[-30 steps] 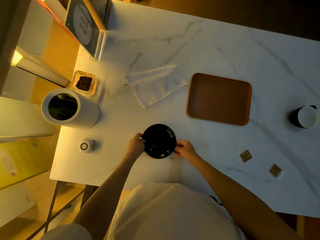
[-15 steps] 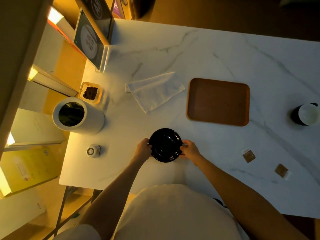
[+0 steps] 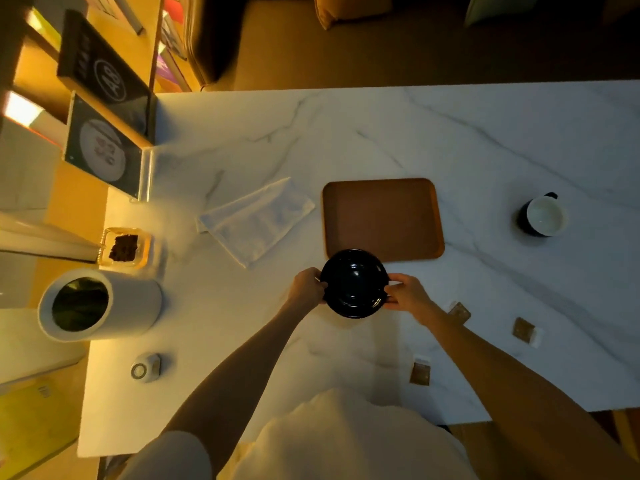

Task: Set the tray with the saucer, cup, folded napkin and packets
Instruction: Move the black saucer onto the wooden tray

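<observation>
Gripping the black saucer (image 3: 354,283) by its rim, left hand (image 3: 306,286) and right hand (image 3: 406,295), I hold it at centre frame, overlapping the tray's (image 3: 382,216) near edge on the table (image 3: 485,140).

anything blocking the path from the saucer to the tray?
Nothing visible. The saucer, held by the left hand and right hand, already overlaps the tray at its near-left corner, and the tray surface is bare. Napkin lies left, clear.
</observation>
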`<state>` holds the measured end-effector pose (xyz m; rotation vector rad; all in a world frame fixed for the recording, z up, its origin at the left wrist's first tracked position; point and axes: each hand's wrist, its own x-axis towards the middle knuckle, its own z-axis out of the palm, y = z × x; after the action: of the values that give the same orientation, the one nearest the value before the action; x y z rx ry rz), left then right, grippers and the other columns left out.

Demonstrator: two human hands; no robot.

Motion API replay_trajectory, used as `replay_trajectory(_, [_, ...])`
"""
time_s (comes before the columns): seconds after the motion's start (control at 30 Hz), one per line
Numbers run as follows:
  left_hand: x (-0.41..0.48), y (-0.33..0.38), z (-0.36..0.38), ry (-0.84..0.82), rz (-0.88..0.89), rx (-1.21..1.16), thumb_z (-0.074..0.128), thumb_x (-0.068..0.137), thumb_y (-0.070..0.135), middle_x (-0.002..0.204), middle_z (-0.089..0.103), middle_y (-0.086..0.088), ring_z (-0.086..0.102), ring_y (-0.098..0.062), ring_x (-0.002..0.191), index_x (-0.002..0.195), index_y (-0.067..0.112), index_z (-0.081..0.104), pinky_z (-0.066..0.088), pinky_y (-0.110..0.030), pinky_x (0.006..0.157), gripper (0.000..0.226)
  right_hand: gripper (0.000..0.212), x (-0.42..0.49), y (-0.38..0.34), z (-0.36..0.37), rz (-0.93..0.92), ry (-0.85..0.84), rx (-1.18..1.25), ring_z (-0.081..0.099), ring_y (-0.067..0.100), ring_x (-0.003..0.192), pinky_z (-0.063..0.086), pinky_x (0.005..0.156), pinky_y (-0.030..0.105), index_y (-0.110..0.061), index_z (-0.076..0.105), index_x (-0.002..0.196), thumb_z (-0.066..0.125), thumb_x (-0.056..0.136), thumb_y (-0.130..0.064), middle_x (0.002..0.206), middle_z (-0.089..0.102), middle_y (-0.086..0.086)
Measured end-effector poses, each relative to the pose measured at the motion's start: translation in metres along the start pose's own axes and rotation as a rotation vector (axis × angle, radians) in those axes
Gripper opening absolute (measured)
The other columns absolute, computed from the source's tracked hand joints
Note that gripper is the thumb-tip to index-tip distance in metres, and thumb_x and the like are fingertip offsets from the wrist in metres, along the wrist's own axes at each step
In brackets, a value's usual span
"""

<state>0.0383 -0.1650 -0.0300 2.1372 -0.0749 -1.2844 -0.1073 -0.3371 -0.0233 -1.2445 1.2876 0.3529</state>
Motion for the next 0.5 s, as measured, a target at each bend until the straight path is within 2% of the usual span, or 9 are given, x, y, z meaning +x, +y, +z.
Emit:
replay_trajectory(0.1, [0.013, 0.03, 0.006, 0.009, 0.028, 0.026, 0.055, 0.092, 0.0, 0.095, 0.072, -0.024, 0.074, -0.034, 0.079, 0.111, 0.0, 0.055, 0.062, -0.042, 0.073, 0.018, 0.039, 0.018, -0.02, -0.023, -0.026, 0.016, 0.003, 0.066, 0.036, 0.086, 0.056, 0.085, 0.049, -0.004, 0.056, 0.126, 0.054, 0.088, 0.007, 0.102, 0.065, 0.026])
replay_trajectory(0.2, [0.031, 0.057, 0.005, 0.044, 0.056, 0.079, 0.057, 0.089, 0.001, 0.094, 0.073, -0.024, 0.073, -0.031, 0.074, 0.099, 0.006, 0.049, 0.057, -0.034, 0.06, 0.014, 0.039, 0.039, -0.043, -0.034, -0.053, 0.012, -0.016, 0.067, 0.029, 0.084, 0.057, 0.081, 0.045, -0.004, 0.057, 0.126, 0.051, 0.089, 0.006, 0.101, 0.066, 0.019])
replay_trajectory(0.23, [0.038, 0.065, 0.004, 0.053, 0.063, 0.098, 0.057, 0.088, 0.0, 0.094, 0.073, -0.024, 0.073, -0.031, 0.075, 0.098, 0.006, 0.049, 0.058, -0.036, 0.061, 0.014, 0.038, 0.046, -0.051, -0.036, -0.061, 0.012, -0.019, 0.066, 0.027, 0.082, 0.057, 0.079, 0.044, -0.004, 0.058, 0.124, 0.051, 0.089, 0.006, 0.099, 0.066, 0.019])
replay_trajectory(0.3, [0.052, 0.079, 0.001, 0.073, 0.064, 0.129, 0.057, 0.088, 0.0, 0.099, 0.07, -0.022, 0.072, -0.034, 0.083, 0.103, 0.003, 0.051, 0.061, -0.044, 0.072, 0.016, 0.036, 0.059, -0.064, -0.039, -0.071, 0.021, -0.014, 0.066, 0.029, 0.083, 0.058, 0.077, 0.044, -0.003, 0.06, 0.121, 0.051, 0.087, 0.007, 0.101, 0.066, 0.024])
replay_trajectory(0.4, [0.076, 0.092, -0.004, 0.12, 0.062, 0.207, 0.057, 0.088, 0.003, 0.106, 0.066, -0.018, 0.068, -0.033, 0.093, 0.111, 0.003, 0.054, 0.059, -0.045, 0.08, 0.023, 0.039, 0.079, -0.081, -0.039, -0.08, 0.012, -0.004, 0.066, 0.028, 0.086, 0.058, 0.076, 0.042, -0.006, 0.058, 0.125, 0.053, 0.088, 0.005, 0.103, 0.066, 0.021])
replay_trajectory(0.5, [0.096, 0.1, -0.006, 0.144, 0.052, 0.224, 0.057, 0.088, 0.002, 0.107, 0.066, -0.018, 0.067, -0.032, 0.095, 0.112, 0.004, 0.054, 0.058, -0.043, 0.081, 0.024, 0.045, 0.102, -0.093, -0.038, -0.069, -0.003, -0.017, 0.064, 0.028, 0.093, 0.058, 0.082, 0.043, -0.007, 0.051, 0.134, 0.055, 0.09, 0.003, 0.114, 0.064, 0.019])
